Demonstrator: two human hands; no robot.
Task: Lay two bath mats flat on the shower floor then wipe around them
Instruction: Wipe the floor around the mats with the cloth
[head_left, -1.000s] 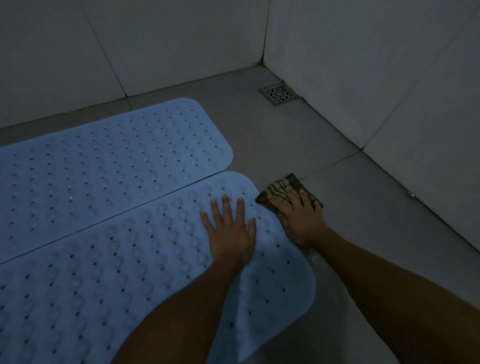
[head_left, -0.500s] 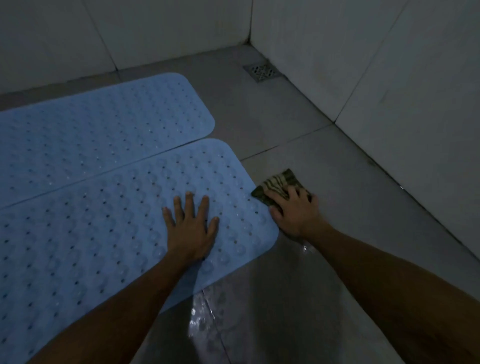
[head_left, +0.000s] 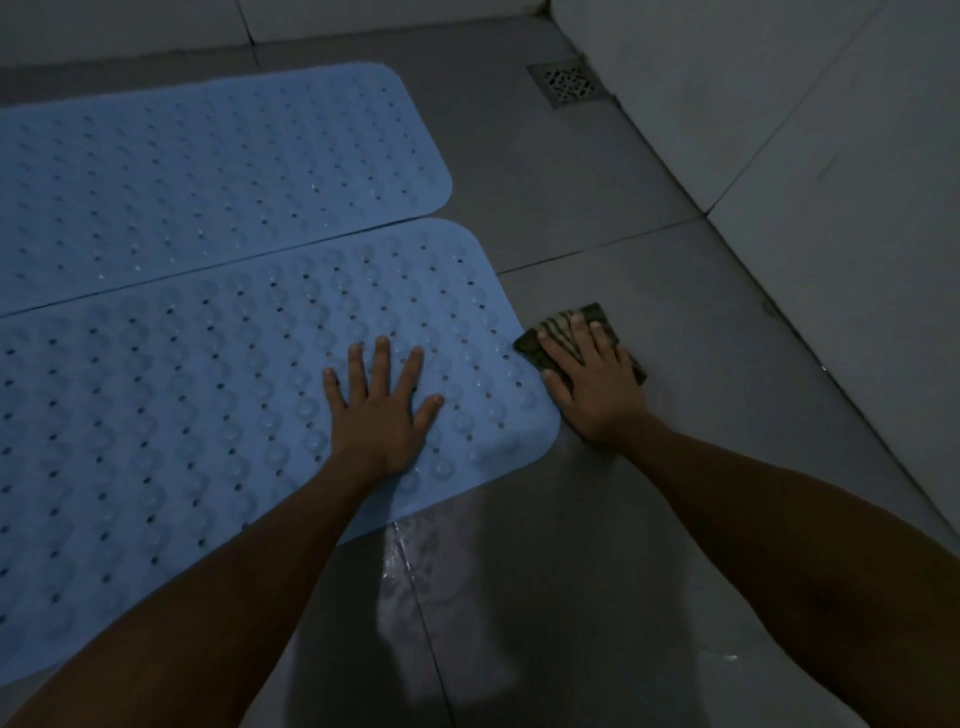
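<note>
**Two mats laid; floor wipe under way at the near mat's corner**

Two blue bath mats lie flat on the tiled shower floor (head_left: 597, 208), side by side with their long edges touching or very nearly so. The far mat (head_left: 218, 171) sits toward the back wall; the near mat (head_left: 208, 395) sits closer to the person.

The left hand (head_left: 382, 410) rests palm down on the near mat, fingers spread, gripping nothing. The right hand (head_left: 592, 387) presses flat on a folded striped cloth (head_left: 558, 330), fingers extended over it. The cloth lies on bare tile, touching or just beside the near mat's rounded end.

A drain (head_left: 569, 83) sits in the far corner, well apart from both hands. A wet sheen shows on the tile below the near mat's edge.

Risks, judged from this position:
- The cloth may catch the mat's edge and lift or fold it.
- The mat may slide on wet tile if left-hand pressure is released.
- The wet patch may be missed.
</note>
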